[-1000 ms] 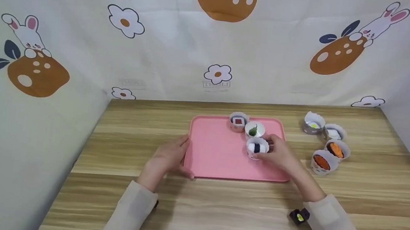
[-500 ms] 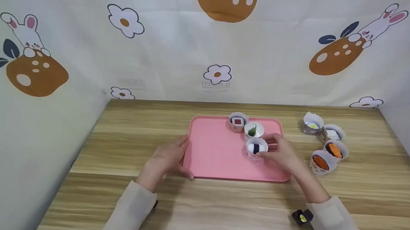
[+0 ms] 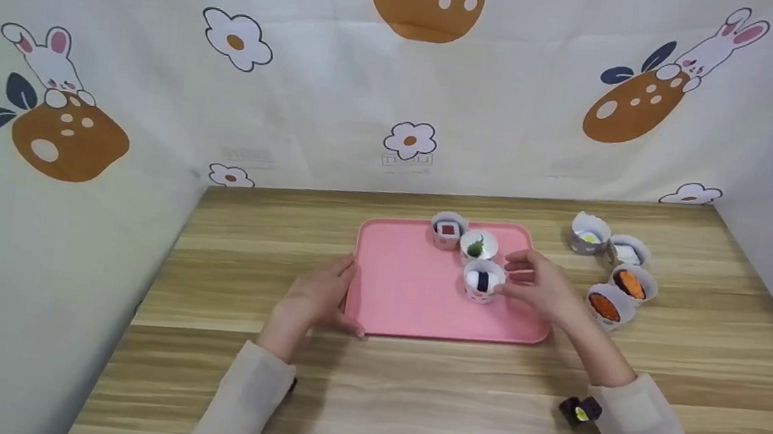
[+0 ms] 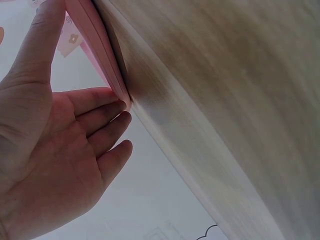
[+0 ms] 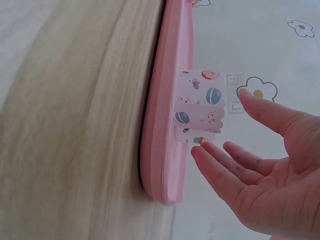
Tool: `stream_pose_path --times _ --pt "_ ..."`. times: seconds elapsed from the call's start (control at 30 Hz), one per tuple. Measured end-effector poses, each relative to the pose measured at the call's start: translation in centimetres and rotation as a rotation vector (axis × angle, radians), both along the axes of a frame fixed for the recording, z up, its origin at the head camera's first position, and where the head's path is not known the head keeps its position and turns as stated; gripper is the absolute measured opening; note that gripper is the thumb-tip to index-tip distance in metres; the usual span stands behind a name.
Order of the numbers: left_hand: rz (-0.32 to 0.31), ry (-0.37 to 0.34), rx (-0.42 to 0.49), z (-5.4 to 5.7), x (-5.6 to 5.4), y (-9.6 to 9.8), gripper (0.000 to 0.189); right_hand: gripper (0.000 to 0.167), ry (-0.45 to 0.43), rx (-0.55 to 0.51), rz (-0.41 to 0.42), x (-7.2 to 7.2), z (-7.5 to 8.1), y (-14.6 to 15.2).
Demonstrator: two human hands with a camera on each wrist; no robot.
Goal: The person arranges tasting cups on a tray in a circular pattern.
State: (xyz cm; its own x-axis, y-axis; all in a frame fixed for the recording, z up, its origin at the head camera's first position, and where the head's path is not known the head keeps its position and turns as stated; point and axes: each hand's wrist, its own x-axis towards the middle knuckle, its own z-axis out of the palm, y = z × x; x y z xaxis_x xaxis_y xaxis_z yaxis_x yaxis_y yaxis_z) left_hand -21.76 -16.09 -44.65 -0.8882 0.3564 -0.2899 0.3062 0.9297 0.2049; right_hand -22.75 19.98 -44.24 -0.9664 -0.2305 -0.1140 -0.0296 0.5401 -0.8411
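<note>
A pink tray [image 3: 408,290] lies on the table with several paper cups near its right side. My left hand [image 3: 315,295] rests against the tray's left side; in the left wrist view its fingers [image 4: 107,132] are fairly straight, their tips at the rim. Beside my right hand [image 3: 543,285] stands a paper cup [image 3: 482,293] holding a white sushi piece with a dark band. The right wrist view shows the fingers [image 5: 220,172] and thumb spread apart, just off the cups. Behind that cup are a cup with a green leaf [image 3: 478,247] and one with a red-centred sushi roll [image 3: 448,231].
Right of the tray stand several more cups: one with orange sushi [image 3: 632,283], one with red-orange sushi [image 3: 606,308], one with a white piece [image 3: 627,254] and one with something yellow and white [image 3: 589,236]. A dark sushi roll piece [image 3: 580,411] lies by the right sleeve.
My right hand has let go of the cup with the banded white sushi and drawn slightly to the right, its fingers spreading. The cup stays on the tray. My left hand has not moved.
</note>
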Motion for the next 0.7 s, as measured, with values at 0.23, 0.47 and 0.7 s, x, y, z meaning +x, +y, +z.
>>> stream_pose_path --times 0.23,0.47,0.7 --pt "0.015 -0.011 0.01 -0.1 0.0 0.0 0.122 0.057 0.014 0.026 -0.015 0.4 0.5 0.7" --pt "-0.006 0.019 -0.016 -0.1 -0.1 0.0 0.121 0.057 0.028 0.028 -0.014 0.5 0.7 1.5" --pt "-0.01 0.016 -0.022 0.0 -0.2 0.1 0.12 0.059 -0.007 0.032 -0.023 0.5 1.2 2.3"
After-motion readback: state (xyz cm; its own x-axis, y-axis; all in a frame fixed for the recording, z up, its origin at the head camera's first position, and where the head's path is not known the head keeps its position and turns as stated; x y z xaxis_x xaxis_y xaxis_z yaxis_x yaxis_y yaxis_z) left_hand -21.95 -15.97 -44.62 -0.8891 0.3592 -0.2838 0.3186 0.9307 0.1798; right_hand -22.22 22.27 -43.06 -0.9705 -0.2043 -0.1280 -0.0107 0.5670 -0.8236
